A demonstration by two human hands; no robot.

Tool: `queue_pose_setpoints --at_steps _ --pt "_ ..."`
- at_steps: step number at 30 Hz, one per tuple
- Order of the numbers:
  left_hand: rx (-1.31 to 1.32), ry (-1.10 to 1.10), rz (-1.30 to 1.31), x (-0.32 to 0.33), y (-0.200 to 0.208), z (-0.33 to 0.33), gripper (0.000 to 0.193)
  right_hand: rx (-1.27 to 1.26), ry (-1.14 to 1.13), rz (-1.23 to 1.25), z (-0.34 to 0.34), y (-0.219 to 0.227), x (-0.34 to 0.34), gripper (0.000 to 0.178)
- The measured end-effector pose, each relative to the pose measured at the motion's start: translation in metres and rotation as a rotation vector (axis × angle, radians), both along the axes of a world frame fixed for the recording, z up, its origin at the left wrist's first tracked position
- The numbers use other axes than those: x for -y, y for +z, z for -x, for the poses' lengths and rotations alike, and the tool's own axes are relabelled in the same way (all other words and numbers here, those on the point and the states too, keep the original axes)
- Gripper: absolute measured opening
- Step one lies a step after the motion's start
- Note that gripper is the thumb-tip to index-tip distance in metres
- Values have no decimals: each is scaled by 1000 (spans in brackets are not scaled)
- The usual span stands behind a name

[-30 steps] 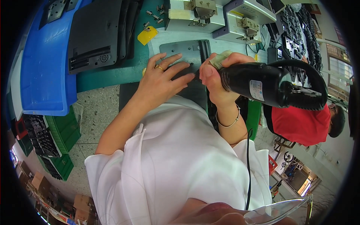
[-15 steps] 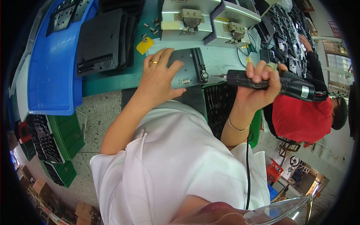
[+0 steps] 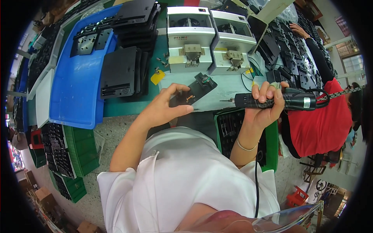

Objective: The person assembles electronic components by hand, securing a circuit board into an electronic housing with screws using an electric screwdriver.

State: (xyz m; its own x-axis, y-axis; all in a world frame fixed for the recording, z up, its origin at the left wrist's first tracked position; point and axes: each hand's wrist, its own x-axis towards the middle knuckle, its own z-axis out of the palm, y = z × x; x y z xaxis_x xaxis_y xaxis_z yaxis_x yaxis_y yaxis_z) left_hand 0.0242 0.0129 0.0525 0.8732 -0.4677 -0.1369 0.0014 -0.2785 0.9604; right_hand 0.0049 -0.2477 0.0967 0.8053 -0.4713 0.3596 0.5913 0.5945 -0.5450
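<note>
The plate (image 3: pixel 203 89) is held at its near end, between the thumb and fingers of the left hand (image 3: pixel 165 106), and is tilted over the bench (image 3: pixel 123 108), in front of the machines (image 3: pixel 189 60); whether its lower edge is touching cannot be told. The driver (image 3: pixel 248 101) is gripped by the right hand (image 3: pixel 272 110), its bit (image 3: pixel 226 101) aimed leftward, apart from the plate.

Because only one end appears to be gripped, the plate could be twisted or dropped under a push. If the bit is slipped, the plate could be scratched or the left thumb jabbed. The driver could be tugged off line if its cord (image 3: pixel 325 97) is caught. The loose pieces (image 3: pixel 162 62) could be scattered by a careless sweep.

Printed lettering is borne by the left machine's front. A pale label (image 3: pixel 307 102) is carried by the driver, but its print is too small to be read.
</note>
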Motion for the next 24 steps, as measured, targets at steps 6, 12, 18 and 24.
queue_pose_setpoints --at_steps 6,12,18,24 --pt "-370 -16 318 -10 8 15 67 -42 74 -10 -5 -1 -13 29" --pt "176 51 183 -35 64 45 84 -49 85 11 -4 -13 -10 31" --pt "625 719 -460 -71 72 19 87 -100 115 61 -18 -22 -21 34" --pt "369 885 -750 -87 51 -20 87 -140 86 51 -21 -23 -35 39"
